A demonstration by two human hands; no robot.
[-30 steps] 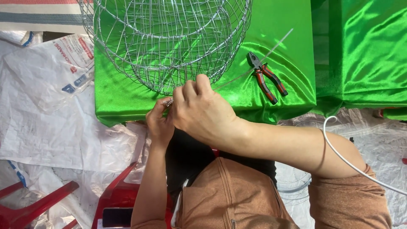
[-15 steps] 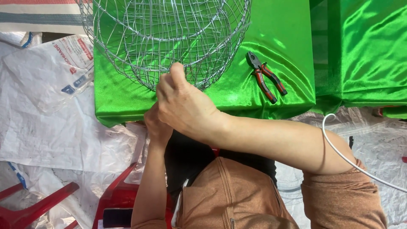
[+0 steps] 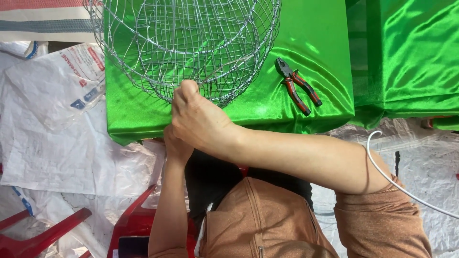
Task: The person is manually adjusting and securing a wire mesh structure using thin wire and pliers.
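Observation:
A round basket of silver wire mesh (image 3: 186, 43) lies on a table draped in shiny green cloth (image 3: 306, 57). My right hand (image 3: 198, 119) reaches across from the right and grips the basket's near rim, fingers curled around the wire. My left hand (image 3: 176, 143) sits just below and behind it, mostly hidden by the right hand; I cannot see what its fingers hold. Red-and-black handled pliers (image 3: 299, 86) lie shut on the cloth, to the right of the basket.
A second green-draped surface (image 3: 411, 57) stands at the right. White woven plastic sacks (image 3: 52, 129) cover the floor at left. Red plastic chair parts (image 3: 48, 234) show at the bottom left. A white cable (image 3: 392, 179) runs past my right elbow.
My right hand has moved left along the basket's near rim and closed tighter on the wire, now covering more of my left hand. The pliers have not moved.

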